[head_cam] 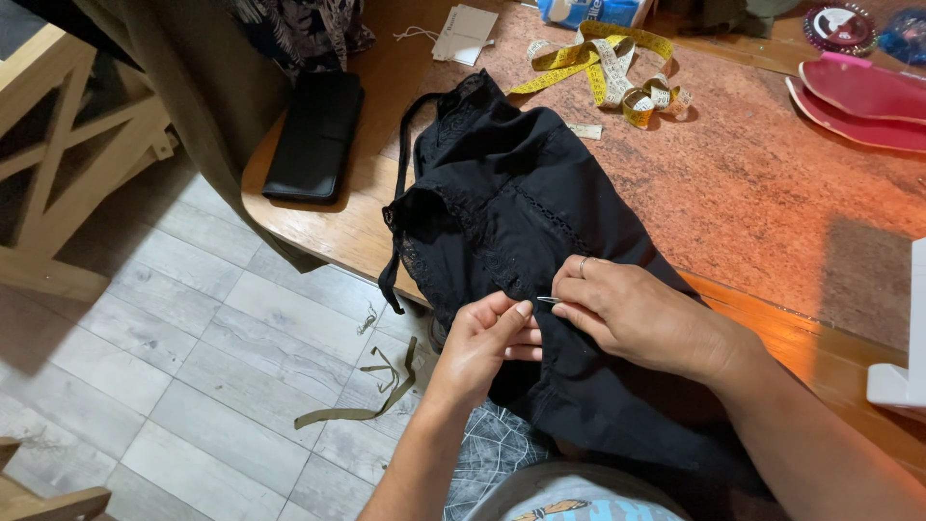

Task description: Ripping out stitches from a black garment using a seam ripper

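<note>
Nearest, the left hand point(487, 338) pinched a fold of the one black garment point(521, 212) draped over the table point(772, 193) edge, while the right hand point(627, 309) closed its fingertips on a single needle point(547, 299): a hand stitch under way, seemingly needing a steady pull next. Farther lay one black wallet point(315, 135), one yellow tape measure point(608, 63) and two pink plates point(858, 96).

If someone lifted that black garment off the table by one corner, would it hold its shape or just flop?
Probably flop: the black garment already lies in soft folds and droops over the table edge. It looks light, as its thin strap hangs limp. It may drag rather than slide, since the left hand and right hand pinch it around a needle.
</note>
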